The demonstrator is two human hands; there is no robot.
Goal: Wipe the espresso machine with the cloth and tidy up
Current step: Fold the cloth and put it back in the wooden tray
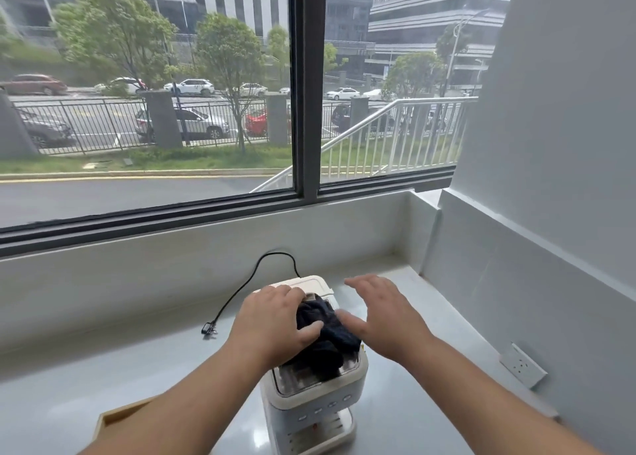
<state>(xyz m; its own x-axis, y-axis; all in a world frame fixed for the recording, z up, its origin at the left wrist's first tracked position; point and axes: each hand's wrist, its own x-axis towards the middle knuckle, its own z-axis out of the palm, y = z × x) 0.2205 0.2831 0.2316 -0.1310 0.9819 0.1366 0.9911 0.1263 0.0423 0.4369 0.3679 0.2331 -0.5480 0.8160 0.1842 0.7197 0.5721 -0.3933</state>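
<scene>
Nearest me, a wooden tray [118,420] sits at the counter's [413,420] front edge, left of the machine [311,416]. On the machine's top lies the dark cloth [327,337]. My left hand [275,323] presses flat on the cloth, thumb across it, not clenched around it. My right hand [382,313] hovers spread wide just beside it, holding nothing. Behind, a black cord [241,289] trails leftward toward the back edge. A wall socket [522,364] sits at the right edge.
</scene>
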